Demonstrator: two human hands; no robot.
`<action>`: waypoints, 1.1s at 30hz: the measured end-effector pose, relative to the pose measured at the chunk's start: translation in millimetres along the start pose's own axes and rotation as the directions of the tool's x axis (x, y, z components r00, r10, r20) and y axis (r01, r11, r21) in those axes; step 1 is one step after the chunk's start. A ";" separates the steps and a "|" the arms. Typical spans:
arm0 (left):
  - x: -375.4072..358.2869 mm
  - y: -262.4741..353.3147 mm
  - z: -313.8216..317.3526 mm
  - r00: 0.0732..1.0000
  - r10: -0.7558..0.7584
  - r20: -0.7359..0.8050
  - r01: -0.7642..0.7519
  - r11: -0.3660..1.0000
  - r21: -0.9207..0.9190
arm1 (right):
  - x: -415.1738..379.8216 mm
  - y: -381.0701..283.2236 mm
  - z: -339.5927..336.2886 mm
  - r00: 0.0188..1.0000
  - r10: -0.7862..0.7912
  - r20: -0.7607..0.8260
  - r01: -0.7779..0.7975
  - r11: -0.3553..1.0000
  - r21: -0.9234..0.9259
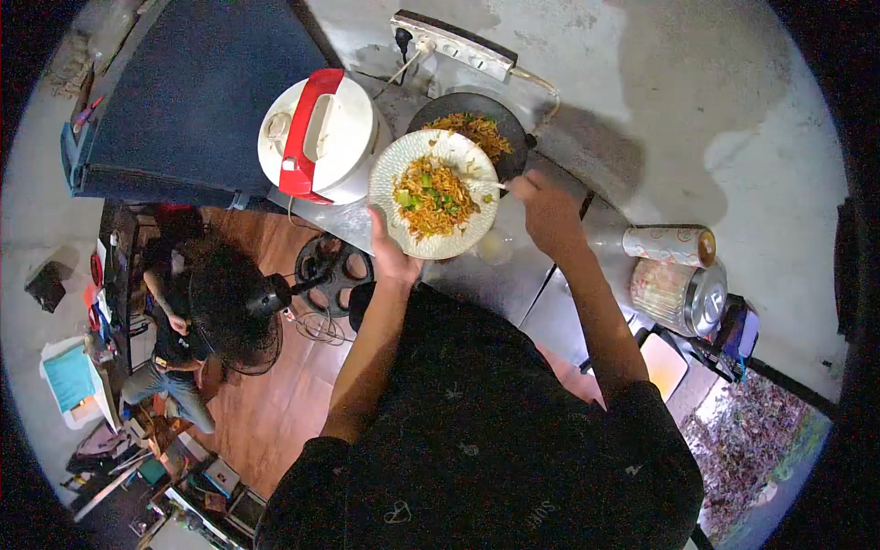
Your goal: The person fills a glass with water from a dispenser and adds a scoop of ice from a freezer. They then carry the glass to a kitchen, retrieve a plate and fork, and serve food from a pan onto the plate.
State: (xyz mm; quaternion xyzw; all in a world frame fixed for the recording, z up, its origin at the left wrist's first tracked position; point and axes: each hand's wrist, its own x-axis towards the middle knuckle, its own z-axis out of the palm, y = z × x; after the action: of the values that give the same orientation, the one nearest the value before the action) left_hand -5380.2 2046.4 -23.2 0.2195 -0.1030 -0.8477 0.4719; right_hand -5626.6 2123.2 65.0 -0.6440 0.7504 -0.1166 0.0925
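My left hand (395, 255) grips the lower left rim of a white plate (390, 177), thumb along the edge. Fried noodles (438, 215) with green pieces are heaped on it. Pinched in my right hand (547, 212) is a thin pale utensil (490, 184), reaching over the plate's right rim. Its tip is too small to tell as a spoon or a fork. Just behind the plate, partly covered by it, a dark pan (502, 117) holds more noodles (484, 135).
A white rice cooker (357, 128) with a red handle stands left of the plate. On the wall hangs a power strip (456, 48) with cords. Right are a clear jar (674, 293) and a patterned roll (667, 245). Below left, a fan (240, 302) stands near a seated person (170, 339).
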 end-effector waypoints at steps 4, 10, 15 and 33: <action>-8.5 8.2 0.0 0.999 0.013 -0.045 -0.011 0.999 0.046 | 7.2 -0.8 -6.1 0.988 -0.084 -0.132 0.085 0.996 0.006; -26.4 17.6 -10.5 1.000 -0.009 -0.002 0.009 0.998 0.060 | 35.6 10.1 8.7 0.962 -0.211 -0.173 0.237 0.961 0.141; -44.8 21.3 -23.0 0.999 0.034 -0.007 -0.033 0.999 0.033 | -0.3 -23.1 10.1 0.965 -0.252 -0.072 0.262 0.936 0.236; -67.4 33.4 -35.0 0.996 0.067 -0.050 -0.066 0.998 0.023 | -58.3 -15.3 7.3 0.968 -0.244 0.051 0.229 0.953 0.200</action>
State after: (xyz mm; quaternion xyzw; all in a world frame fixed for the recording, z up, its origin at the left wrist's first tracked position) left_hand -5307.7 2086.7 -22.9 0.2426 -0.1074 -0.8243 0.5001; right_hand -5601.0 2178.2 61.9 -0.7212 0.6490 -0.1747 0.1678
